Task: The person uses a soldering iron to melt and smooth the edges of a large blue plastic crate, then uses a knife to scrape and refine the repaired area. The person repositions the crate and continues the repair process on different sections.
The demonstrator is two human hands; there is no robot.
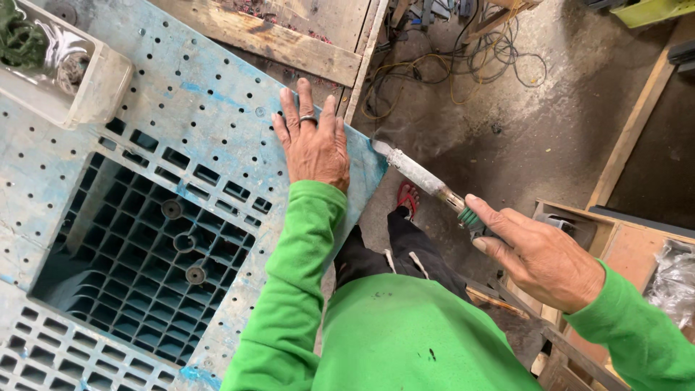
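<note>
Blue plastic pallet (145,181), scuffed and paint-worn, perforated with round holes and rectangular slots, open gridded recess in its middle. It fills the area left of and below the left hand (313,145). Left hand lies flat on the pallet's top near its right-hand corner edge, fingers spread and extended, palm down, gripping nothing; ring (308,118) on one finger. Green sleeve (297,275) runs back from the wrist toward the body.

Right hand (539,257) is well apart to the right, off the pallet, closed around the green-ribbed grip of a hand tool (427,179). Index finger laid forward along the handle. Tool's whitish, dirty barrel points up-left from that hand; its tip sits at or just beside the pallet's right edge, close to the left wrist. Contact with the edge cannot be told for sure.

Below and between the hands: green shirt, dark trousers, a red sandal (407,197) on the concrete floor (521,123). Beyond the left fingertips, wooden planks (289,40). Up and right of them, a tangle of cables (463,65) on the floor. Far up-left of the left hand, a whitish plastic tub (101,83) resting on the pallet, contents unclear. Right of the right hand, wooden frames and boxes (630,246).
</note>
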